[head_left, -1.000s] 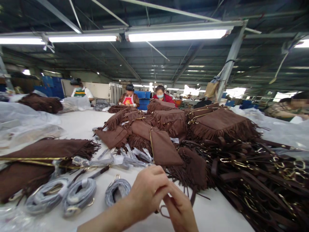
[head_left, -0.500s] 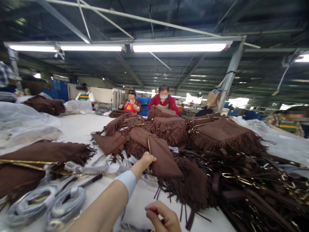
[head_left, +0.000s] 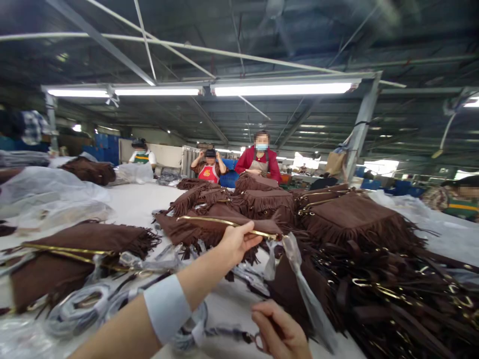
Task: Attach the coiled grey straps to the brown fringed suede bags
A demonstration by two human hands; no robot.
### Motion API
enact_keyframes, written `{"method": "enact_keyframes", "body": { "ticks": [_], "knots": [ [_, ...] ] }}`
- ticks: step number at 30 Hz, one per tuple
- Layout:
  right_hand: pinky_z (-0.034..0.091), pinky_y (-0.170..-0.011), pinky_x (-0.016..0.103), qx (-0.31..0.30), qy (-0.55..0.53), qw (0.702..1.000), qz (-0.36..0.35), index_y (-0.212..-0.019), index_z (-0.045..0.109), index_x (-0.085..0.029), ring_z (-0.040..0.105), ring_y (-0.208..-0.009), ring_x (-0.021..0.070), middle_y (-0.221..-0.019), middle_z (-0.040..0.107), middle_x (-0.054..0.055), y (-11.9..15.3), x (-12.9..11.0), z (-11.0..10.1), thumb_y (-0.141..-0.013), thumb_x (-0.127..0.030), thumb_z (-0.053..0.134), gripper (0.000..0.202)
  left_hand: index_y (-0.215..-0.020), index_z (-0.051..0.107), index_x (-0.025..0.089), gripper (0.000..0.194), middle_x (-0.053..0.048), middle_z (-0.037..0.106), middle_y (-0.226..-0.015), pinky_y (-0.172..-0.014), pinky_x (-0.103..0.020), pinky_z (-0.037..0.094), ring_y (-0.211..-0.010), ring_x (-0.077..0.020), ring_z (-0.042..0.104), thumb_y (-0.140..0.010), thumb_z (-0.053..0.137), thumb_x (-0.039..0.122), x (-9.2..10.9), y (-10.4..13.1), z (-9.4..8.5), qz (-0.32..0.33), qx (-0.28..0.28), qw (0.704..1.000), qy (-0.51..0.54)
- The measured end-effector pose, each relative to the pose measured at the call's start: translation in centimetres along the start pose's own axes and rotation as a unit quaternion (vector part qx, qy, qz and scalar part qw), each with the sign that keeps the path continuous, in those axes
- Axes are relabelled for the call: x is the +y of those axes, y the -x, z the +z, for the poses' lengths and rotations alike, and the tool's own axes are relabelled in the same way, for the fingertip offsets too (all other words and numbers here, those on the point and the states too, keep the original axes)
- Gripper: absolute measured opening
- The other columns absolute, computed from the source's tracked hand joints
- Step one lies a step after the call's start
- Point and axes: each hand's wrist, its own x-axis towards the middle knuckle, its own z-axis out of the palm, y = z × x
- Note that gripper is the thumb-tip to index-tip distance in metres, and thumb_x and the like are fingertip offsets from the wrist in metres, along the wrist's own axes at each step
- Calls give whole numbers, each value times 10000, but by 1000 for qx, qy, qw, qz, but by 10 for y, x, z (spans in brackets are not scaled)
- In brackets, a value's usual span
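My left hand (head_left: 236, 243) is closed on the zip edge of a brown fringed bag (head_left: 234, 213), holding it up above the table. The gold zip (head_left: 204, 219) stretches out on both sides of my fingers. A strip in clear wrap (head_left: 305, 284) hangs from the bag's right end. Low in view, my right hand (head_left: 282, 329) has its fingers curled at the metal clasp (head_left: 258, 340) of a strap. That strap leads left to a coil in grey wrap (head_left: 190, 329). My palm hides part of the grip.
Fringed bags (head_left: 267, 199) are piled behind. At right lies a heap of dark straps (head_left: 396, 299). Another bag (head_left: 75, 249) and wrapped coils (head_left: 80, 309) lie left, with plastic sheeting (head_left: 52, 194) beyond. A person in red (head_left: 262, 162) stands across the table.
My left hand has lifted and turned the bag, bringing its zip level and its wrapped strip into view. My right hand has shifted right and slightly up, and the strap's clasp now shows.
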Motion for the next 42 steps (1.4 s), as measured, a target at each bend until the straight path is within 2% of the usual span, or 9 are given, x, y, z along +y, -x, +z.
{"method": "enact_keyframes", "body": {
  "ticks": [6,10,18,24,26,30,32,36,42],
  "knots": [
    [283,-365,222,-118,-61,990,37,-741,723,-237,394,-410,84,-601,544,1,0,-82,-49,-729,-518,744,283,-904,568,66,68,-110,701,-781,-590,-249,571,-598,-153,675,-911,529,122,-64,41,-63,-188,42,981,15],
    [321,-415,239,-163,-152,973,56,-603,676,-261,415,-436,107,-505,469,-15,3,-105,-78,-645,-540,809,312,-1071,521,88,282,-129,710,-841,-542,-263,544,-599,-178,685,-969,465,345,-94,60,-76,-248,63,967,-6],
    [436,-621,284,-174,91,977,88,-642,602,-189,599,-830,214,-993,675,93,-26,-13,-61,-776,-471,646,315,-1079,572,120,519,-144,697,-1042,-710,-306,522,-794,-205,701,-965,320,558,-91,63,-83,-221,56,972,-46],
    [418,-492,263,-212,82,964,135,-670,575,-200,496,-455,123,-650,631,-2,-16,39,-45,-757,-401,606,222,-1020,516,171,307,-78,674,-998,-830,-290,477,-886,-174,644,-766,657,273,-105,87,-103,-102,-7,972,-213],
    [397,-459,241,-209,72,966,133,-663,582,-198,470,-432,107,-647,629,-11,-14,39,-45,-749,-398,618,221,-1013,506,170,330,-75,649,-979,-850,-312,466,-928,-197,611,-720,654,192,-108,101,-105,-4,-71,912,-404],
    [380,-434,240,-203,94,968,118,-653,595,-189,484,-443,97,-908,700,68,-15,36,-47,-767,-401,598,240,-967,559,163,182,-125,620,-1043,-861,-415,460,-1004,-290,578,-802,593,233,-110,115,-98,95,-160,641,-745],
    [385,-440,247,-209,122,964,109,-665,600,-189,498,-456,103,-984,699,88,-16,36,-49,-782,-392,566,237,-968,578,165,132,-131,644,-1013,-803,-396,483,-949,-282,615,-878,488,198,-105,112,-93,94,-191,550,-807],
    [467,-695,317,-230,177,955,54,-617,603,-196,643,-797,218,-930,715,84,-18,36,-56,-762,-314,561,192,-949,600,184,186,-106,688,-916,-709,-338,485,-840,-255,658,-899,427,137,-67,95,-101,114,-202,465,-854],
    [425,-844,353,-229,187,955,34,-586,629,-205,628,-959,255,-854,716,68,-23,34,-61,-719,-221,555,153,-865,643,187,170,-110,678,-818,-723,-371,460,-818,-272,637,-882,474,185,42,75,-177,72,-54,370,-924]
  ]
}}
